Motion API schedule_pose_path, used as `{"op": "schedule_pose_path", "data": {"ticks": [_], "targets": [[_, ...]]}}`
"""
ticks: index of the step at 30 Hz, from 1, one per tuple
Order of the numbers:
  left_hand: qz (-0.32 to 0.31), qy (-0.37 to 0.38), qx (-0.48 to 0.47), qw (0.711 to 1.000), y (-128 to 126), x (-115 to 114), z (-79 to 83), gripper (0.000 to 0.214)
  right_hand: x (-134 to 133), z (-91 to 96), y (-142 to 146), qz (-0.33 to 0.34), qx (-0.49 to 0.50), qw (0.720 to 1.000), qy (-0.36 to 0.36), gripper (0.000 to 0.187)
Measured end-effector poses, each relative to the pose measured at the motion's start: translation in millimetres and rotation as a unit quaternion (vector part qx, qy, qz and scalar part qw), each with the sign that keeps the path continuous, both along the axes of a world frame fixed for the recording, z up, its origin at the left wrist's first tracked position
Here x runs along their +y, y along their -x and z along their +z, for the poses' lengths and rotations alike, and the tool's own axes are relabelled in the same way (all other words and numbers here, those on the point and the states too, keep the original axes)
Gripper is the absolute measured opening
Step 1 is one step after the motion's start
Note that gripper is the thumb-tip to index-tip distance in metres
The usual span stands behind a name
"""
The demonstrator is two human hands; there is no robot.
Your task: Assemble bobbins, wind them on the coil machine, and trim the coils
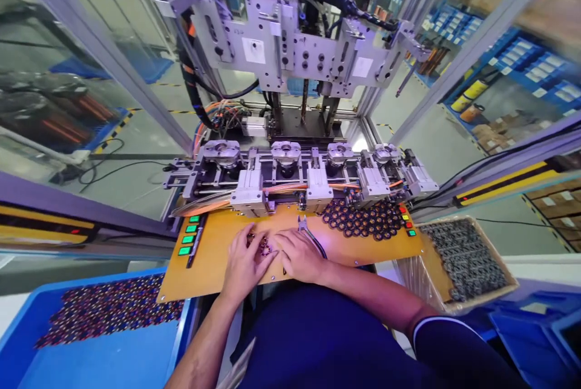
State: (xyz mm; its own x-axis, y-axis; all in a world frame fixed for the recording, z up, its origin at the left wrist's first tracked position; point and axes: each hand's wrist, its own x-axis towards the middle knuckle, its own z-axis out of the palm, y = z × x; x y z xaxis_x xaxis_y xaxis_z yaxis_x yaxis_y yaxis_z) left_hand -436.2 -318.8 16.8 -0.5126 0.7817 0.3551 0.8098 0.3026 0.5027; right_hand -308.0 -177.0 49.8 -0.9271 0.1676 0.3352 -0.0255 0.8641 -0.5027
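Dark shirt (327,334): nearest the camera, along the bottom edge; dark sleeve (458,346) on the right arm.
Left hand (245,262): over the bench (209,280), partly open, thumb and fingers curved about small copper-coloured parts (264,248); cannot tell whether any is gripped.
Right hand (302,253): just beside the left, back upward, fingers bent in toward the same parts; its hold is hidden by the fingers.
Copper-coloured parts: low on the yellow bench top, between the two hands; details too small to read.
Cutters (302,223): just beyond the right hand, tips pointing away from the person, a dark handle running past the knuckles.
Dark rings (363,219): many, grouped flat at the bench's right rear.
Green buttons (184,250): column at bench left, a pen (194,248) beside them.
Blue tray (136,359): left of bench, rows of small wound parts (113,310).
Lined box (511,283): right of bench, grey parts (472,253) packed inside.
Machine (285,177): behind the bench, four round fixtures in a row.
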Motion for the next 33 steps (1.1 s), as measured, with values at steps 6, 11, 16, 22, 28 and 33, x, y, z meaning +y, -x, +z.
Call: {"op": "schedule_pose_path", "data": {"ticks": [6,11,16,22,28,33], "targets": [[0.017,-0.023,0.048,0.998,3.5,0.8,1.5,0.027,46.0,4.7,-70.0,-0.128,0.021,0.991,-0.017,0.035],[0.037,-0.051,0.067,0.996,4.5,-0.8,4.9,0.035,79.1,-6.2,-91.1,-0.205,0.011,0.978,-0.031,0.024],[0.066,-0.081,0.077,0.992,-4.9,-11.8,29.0,0.054,85.9,-15.0,-80.7,-0.225,0.001,0.974,-0.018,0.019],[0.064,-0.115,0.004,0.991,-15.5,-19.8,77.4,0.042,76.3,9.9,-73.2,-0.184,0.059,0.981,0.035,0.02],[-0.087,-0.098,-0.238,0.962,-40.3,6.2,128.8,0.035,26.6,87.3,-53.3,-0.048,0.163,0.974,0.15,0.012],[-0.076,-0.163,-0.358,0.916,-54.4,10.8,149.7,0.025,6.8,117.5,-38.9,0.034,0.228,0.93,0.287,0.008]]}}
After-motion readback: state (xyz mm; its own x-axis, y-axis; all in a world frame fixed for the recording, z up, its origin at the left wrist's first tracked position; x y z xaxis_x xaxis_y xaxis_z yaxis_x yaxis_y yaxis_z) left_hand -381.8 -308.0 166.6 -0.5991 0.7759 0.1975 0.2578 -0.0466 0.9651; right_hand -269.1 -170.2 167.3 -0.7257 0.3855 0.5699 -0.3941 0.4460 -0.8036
